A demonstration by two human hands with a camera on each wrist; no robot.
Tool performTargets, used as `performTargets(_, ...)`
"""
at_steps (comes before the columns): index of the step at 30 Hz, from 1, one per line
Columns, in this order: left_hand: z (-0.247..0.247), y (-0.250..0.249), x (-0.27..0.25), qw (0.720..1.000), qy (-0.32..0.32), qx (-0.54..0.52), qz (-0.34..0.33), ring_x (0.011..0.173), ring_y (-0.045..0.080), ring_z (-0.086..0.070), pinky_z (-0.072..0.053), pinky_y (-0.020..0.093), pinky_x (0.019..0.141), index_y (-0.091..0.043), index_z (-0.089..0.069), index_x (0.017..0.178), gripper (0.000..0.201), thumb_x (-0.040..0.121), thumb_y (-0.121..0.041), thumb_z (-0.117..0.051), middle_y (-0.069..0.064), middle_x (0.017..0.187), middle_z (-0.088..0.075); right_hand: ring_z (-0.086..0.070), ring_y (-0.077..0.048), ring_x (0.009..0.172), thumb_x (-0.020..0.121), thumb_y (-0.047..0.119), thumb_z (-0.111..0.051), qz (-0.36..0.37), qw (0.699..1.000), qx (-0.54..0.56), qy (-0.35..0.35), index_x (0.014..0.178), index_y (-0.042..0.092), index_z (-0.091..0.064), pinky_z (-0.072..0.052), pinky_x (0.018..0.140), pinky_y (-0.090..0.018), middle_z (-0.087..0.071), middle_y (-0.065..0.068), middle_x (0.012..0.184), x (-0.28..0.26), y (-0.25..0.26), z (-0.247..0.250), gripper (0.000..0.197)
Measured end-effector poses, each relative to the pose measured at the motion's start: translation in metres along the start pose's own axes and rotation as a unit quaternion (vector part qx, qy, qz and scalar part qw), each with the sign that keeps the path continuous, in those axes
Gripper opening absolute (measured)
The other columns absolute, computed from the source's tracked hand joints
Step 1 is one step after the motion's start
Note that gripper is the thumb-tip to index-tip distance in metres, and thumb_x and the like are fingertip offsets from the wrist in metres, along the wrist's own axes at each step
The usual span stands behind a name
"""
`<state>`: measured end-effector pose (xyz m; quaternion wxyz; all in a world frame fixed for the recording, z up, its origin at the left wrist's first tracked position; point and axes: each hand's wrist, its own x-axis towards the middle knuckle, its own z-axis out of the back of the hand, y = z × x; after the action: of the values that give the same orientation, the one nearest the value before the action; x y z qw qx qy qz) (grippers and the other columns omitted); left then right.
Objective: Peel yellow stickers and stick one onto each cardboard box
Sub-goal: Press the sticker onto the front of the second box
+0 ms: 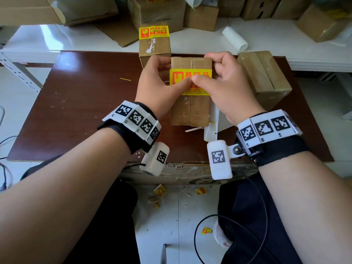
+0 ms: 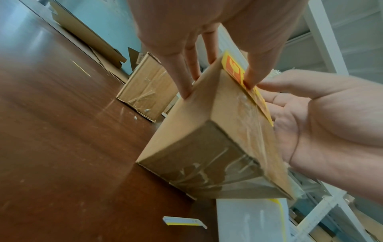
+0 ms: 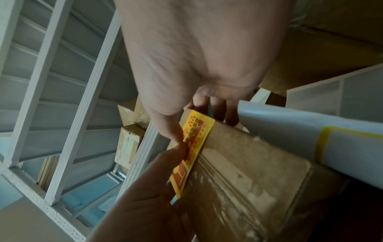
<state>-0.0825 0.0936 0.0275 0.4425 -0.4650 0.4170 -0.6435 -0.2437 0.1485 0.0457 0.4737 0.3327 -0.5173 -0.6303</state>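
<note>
A taped cardboard box (image 1: 190, 109) lies in the middle of the brown table (image 1: 85, 103). A yellow sticker (image 1: 190, 74) with red print sits across its top. My left hand (image 1: 167, 77) wraps the box's left side, with its thumb pressing the sticker. My right hand (image 1: 213, 73) curls over the far right corner, and its thumb meets the left thumb on the sticker. In the left wrist view my fingers (image 2: 176, 73) run down the side of the box (image 2: 207, 131). The right wrist view shows the sticker (image 3: 196, 131) under both thumbs.
Behind stands a box (image 1: 154, 46) bearing a yellow sticker (image 1: 154, 32). A bare box (image 1: 263, 75) lies at the right. White backing sheet (image 1: 211, 130) lies by the middle box's near right corner. More boxes and a paper roll (image 1: 235, 39) sit on the white shelf. Crumpled stickers (image 1: 160, 189) litter the floor.
</note>
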Motion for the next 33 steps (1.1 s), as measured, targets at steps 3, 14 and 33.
performTargets(3,0.001,0.001,0.003,1.000,0.013,0.006,0.001,0.101,0.008,-0.075,-0.064,0.033,0.089,-0.009,-0.063,0.124,0.057,0.077,-0.025,-0.090,-0.002,0.118,-0.074,-0.075,-0.012,0.115,0.084,0.024,-0.079,0.005,1.000,-0.011,-0.002,0.140,0.019,-0.055,-0.064,0.100,-0.043,-0.073,-0.004,0.133,0.002,-0.002,0.001,0.061)
performTargets(14,0.017,0.004,0.013,0.992,0.109,-0.034,0.044,0.104,0.009,-0.076,-0.061,0.025,0.085,-0.008,-0.062,0.136,0.053,0.086,0.003,-0.078,0.004,0.125,-0.072,-0.072,-0.009,0.119,0.092,-0.015,-0.062,-0.026,0.999,-0.022,0.037,0.153,0.011,-0.045,-0.061,0.094,-0.026,-0.071,0.000,0.136,0.005,-0.005,0.012,0.069)
performTargets(33,0.007,0.007,0.012,0.997,0.076,-0.020,0.028,0.107,0.014,-0.075,-0.064,0.037,0.092,-0.010,-0.061,0.126,0.049,0.084,-0.015,-0.085,0.000,0.119,-0.073,-0.077,-0.012,0.112,0.076,0.019,-0.091,0.009,1.000,-0.003,-0.012,0.137,0.017,-0.055,-0.063,0.101,-0.042,-0.076,-0.001,0.126,0.006,-0.008,0.002,0.072)
